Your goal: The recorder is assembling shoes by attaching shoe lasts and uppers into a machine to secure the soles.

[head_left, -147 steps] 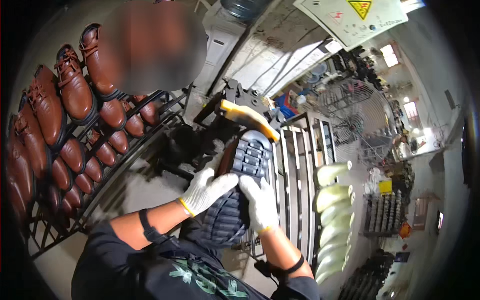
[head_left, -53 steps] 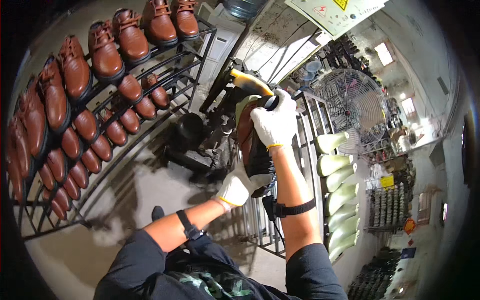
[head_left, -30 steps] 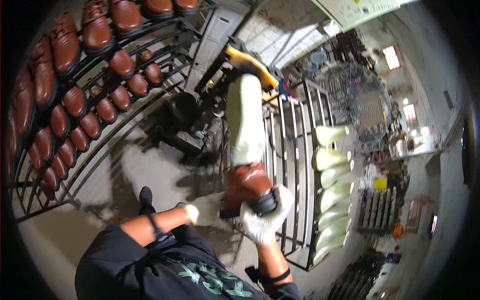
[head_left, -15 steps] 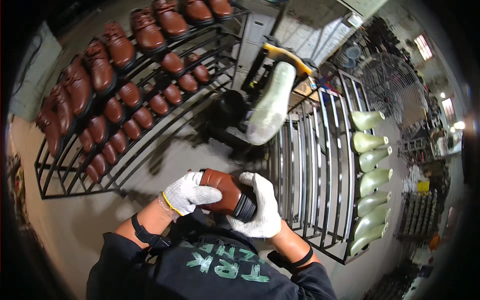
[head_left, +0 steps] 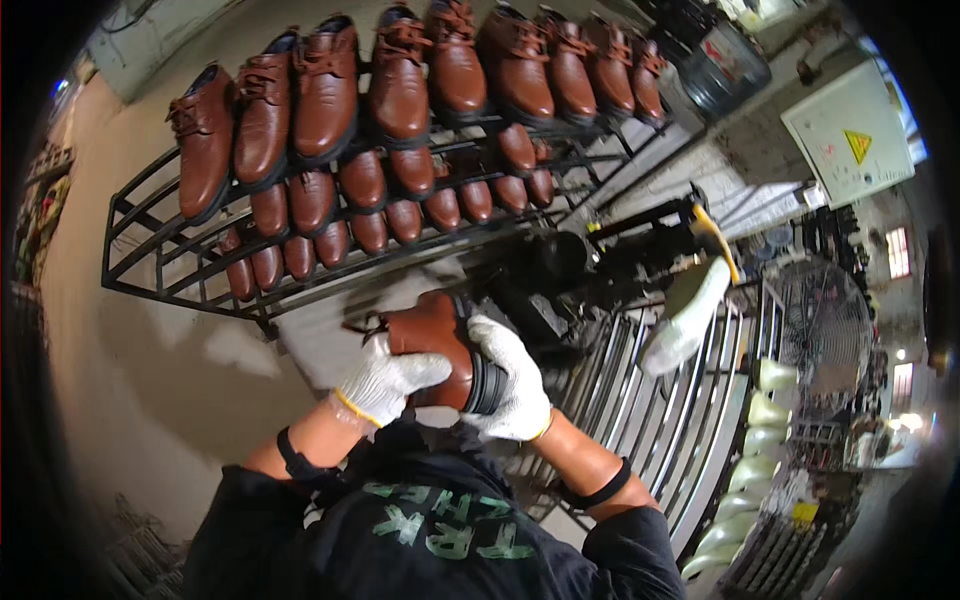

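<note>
A brown leather shoe point(head_left: 430, 340) with a black sole is held between my two gloved hands in front of my chest, its sole turned to the right. My left hand point(head_left: 388, 380), in a white knit glove with a yellow cuff edge, grips the upper, thumb across the leather. Against the black sole lies my right hand point(head_left: 515, 385), in a matching glove, with its thumb along the upper edge. Some of the fingers are hidden behind the shoe. Dark laces stick out at its left end.
Ahead, a black metal rack point(head_left: 180, 282) bears rows of brown lace-up shoes point(head_left: 325, 95). To the right, a pale green shoe last point(head_left: 688, 315) sits on a dark machine, above a metal-bar rack point(head_left: 655, 410) with several pale lasts point(head_left: 765, 410). Farther right stands a large fan point(head_left: 825, 325).
My view has swung left, so the shoe rack now spreads across the top and the lasts sit farther right. The shoe has turned in my hands, showing more of its upper and laces.
</note>
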### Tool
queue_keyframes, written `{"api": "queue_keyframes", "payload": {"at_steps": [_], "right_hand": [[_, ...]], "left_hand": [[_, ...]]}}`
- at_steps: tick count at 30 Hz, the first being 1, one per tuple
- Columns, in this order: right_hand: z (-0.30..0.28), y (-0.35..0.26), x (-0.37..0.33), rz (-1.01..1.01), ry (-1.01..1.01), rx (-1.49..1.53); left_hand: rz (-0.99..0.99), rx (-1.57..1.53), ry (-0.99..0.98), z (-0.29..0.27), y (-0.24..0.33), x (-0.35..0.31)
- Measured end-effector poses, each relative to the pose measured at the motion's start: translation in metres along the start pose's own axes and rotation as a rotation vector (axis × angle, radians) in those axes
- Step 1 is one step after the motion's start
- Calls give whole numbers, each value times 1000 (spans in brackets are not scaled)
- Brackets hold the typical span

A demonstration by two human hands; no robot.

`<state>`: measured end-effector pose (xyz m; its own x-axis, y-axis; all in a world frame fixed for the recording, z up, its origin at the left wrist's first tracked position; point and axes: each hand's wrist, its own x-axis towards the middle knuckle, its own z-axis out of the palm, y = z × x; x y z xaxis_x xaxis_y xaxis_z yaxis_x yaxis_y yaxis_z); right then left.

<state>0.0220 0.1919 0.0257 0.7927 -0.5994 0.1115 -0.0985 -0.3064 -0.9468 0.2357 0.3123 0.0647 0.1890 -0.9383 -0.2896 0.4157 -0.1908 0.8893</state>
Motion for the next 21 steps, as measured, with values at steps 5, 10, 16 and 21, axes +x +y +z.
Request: {"api": "queue_keyframes", "payload": {"at_steps": [5,10,16,21], "right_hand": [[30,-47,71,-91,-119,18],[86,-40,115,-75,-360,348],[126,-52,173,71,-426,883],[119,25,130,272,-264,542]], "left_hand": [[63,661,-221,-50,99,-43],[140,891,-200,-97,115,-73],[229,1015,412,-146,179,-107],[336,1510,813,-257,316,-98]]}}
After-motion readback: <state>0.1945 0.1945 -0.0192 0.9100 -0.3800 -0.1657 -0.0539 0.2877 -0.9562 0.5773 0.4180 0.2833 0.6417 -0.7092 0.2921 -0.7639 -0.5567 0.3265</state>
